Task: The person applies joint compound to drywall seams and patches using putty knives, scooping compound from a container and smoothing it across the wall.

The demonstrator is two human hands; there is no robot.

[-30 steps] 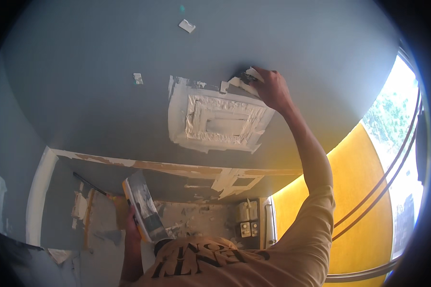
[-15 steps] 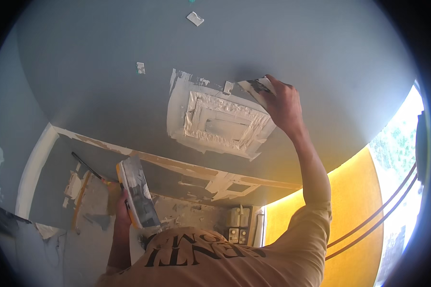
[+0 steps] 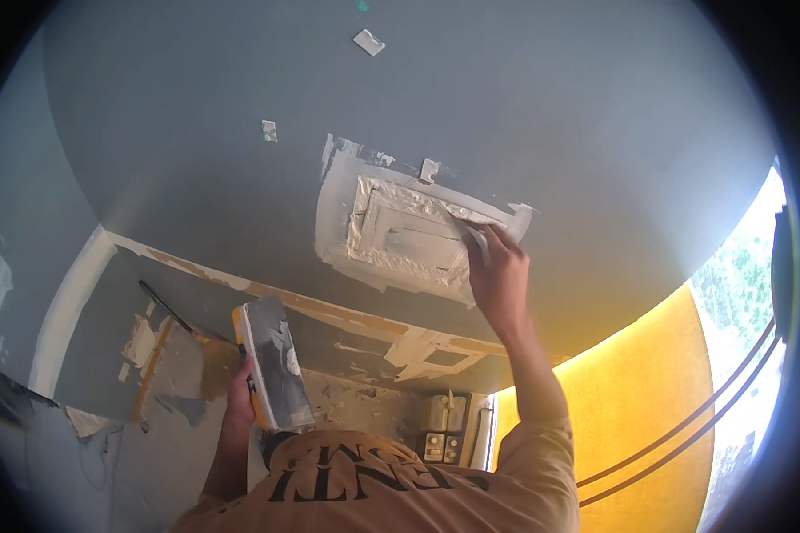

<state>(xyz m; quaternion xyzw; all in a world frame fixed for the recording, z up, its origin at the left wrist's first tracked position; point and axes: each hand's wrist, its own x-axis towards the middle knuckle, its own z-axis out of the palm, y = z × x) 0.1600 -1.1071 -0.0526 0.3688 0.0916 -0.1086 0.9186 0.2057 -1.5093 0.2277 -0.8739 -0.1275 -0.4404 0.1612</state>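
My right hand (image 3: 500, 275) is closed on a putty knife, whose thin blade (image 3: 473, 233) is turned nearly edge-on. The blade meets the right part of a rectangular frame of rough white filler (image 3: 400, 191) on the grey surface; my fingers partly cover it. Around the frame spreads a smoother white coat (image 3: 333, 213), and a smaller bare-looking rectangle (image 3: 418, 244) lies inside. My left hand (image 3: 240, 395) grips a long mud pan (image 3: 276, 364), lower left, by its yellow-orange and black side. Grey and white filler smears the pan's face.
Two small white pieces (image 3: 369, 42) (image 3: 269, 131) sit on the grey surface, with another (image 3: 429, 170) beside the frame. A filler-smeared tan strip (image 3: 329, 311) crosses below. A dark rod (image 3: 164, 305) is at left, a switch-like fixture (image 3: 442, 426) below, a yellow panel (image 3: 631, 409) at right.
My right hand has come down and left, bringing the knife from beyond the frame's upper right onto its right part. The pan has shifted slightly right in the picture.
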